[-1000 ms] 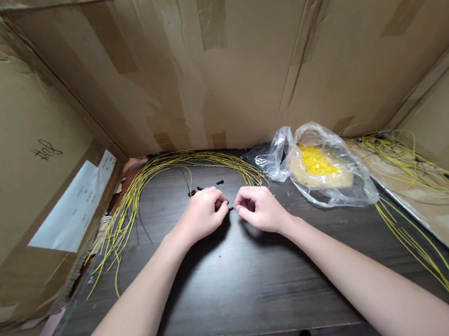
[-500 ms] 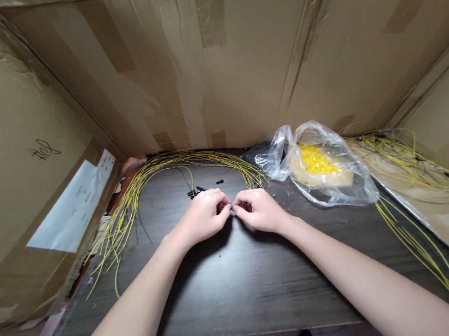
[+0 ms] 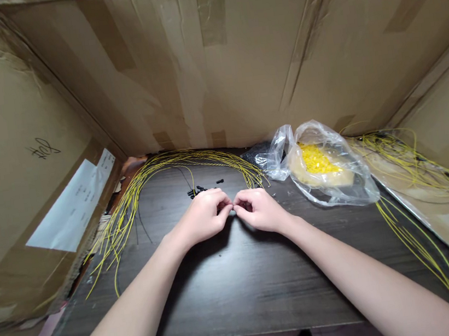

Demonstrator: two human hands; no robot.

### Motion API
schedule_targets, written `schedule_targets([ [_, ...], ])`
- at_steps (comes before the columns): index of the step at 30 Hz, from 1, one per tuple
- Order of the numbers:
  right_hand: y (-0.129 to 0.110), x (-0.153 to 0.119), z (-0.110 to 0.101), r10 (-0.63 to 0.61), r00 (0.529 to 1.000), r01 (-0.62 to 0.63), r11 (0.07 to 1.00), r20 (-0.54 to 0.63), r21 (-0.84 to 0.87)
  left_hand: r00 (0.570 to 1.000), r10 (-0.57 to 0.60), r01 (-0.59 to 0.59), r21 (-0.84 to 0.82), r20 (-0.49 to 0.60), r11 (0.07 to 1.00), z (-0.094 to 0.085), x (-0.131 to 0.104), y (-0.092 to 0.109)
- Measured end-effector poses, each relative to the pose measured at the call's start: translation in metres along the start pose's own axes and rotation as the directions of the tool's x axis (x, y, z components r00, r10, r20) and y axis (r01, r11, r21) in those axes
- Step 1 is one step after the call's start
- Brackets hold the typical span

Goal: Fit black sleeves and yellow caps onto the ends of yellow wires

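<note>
Over the middle of the dark table, my left hand [image 3: 209, 214] and my right hand [image 3: 259, 208] meet fingertip to fingertip, each in a pinch. Whatever lies between the fingertips is too small to make out. Small black pieces [image 3: 200, 190] lie just behind my left hand, and one lone black piece [image 3: 220, 181] is a little further right. A bundle of yellow wires [image 3: 139, 182] curves along the back and left of the table, its right end lying behind my right hand.
An open clear plastic bag [image 3: 342, 166] with yellow parts [image 3: 316, 159] stands at the back right, beside a bag of black parts [image 3: 259, 154]. More yellow wires [image 3: 419, 247] lie at the right, partly on cardboard. Cardboard walls [image 3: 197, 83] enclose the table's back and sides.
</note>
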State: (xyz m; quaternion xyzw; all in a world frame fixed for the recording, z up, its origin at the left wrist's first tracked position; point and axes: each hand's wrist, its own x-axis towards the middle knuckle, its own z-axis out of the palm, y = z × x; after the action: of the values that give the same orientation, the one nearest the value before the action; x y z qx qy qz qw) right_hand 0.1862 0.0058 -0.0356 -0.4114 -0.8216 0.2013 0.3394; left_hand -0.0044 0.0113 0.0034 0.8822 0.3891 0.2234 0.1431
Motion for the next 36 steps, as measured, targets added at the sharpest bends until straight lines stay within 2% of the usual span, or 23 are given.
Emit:
schedule_targets([
  [15, -0.0011, 0.0005, -0.0007, -0.031, 0.999, 0.031, 0.999, -0.01, 0.038, 1.0, -0.007, 0.007, 0.05, -0.007, 0.999, 0.0038, -0.0017, -0.0053],
  [18, -0.002, 0.0018, -0.0012, 0.015, 0.999, -0.012, 0.996, -0.034, 0.085, 1.0, -0.011, 0.012, 0.034, -0.017, 0.999, 0.0019, -0.0009, -0.0054],
  [21, -0.0024, 0.0034, -0.0016, 0.083, 0.995, -0.075, 0.986, -0.052, 0.152, 0.997, -0.027, 0.026, -0.015, -0.075, 1.0, -0.0007, -0.0003, -0.0049],
  [23, -0.0025, 0.0042, -0.002, 0.112, 0.992, -0.1, 0.977, -0.054, 0.189, 0.995, 0.001, -0.004, -0.034, -0.105, 0.999, -0.0018, -0.0003, -0.0042],
  [28, -0.002, 0.0045, -0.0021, 0.16, 0.987, -0.146, 0.951, -0.029, 0.274, 0.992, 0.102, -0.102, 0.001, -0.079, 0.995, -0.0006, -0.0012, -0.0033],
  [36, 0.0039, 0.0055, 0.0, 0.241, 0.97, -0.227, 0.872, 0.022, 0.435, 0.984, 0.136, -0.138, -0.009, -0.114, 0.99, 0.0002, -0.0021, -0.0038],
])
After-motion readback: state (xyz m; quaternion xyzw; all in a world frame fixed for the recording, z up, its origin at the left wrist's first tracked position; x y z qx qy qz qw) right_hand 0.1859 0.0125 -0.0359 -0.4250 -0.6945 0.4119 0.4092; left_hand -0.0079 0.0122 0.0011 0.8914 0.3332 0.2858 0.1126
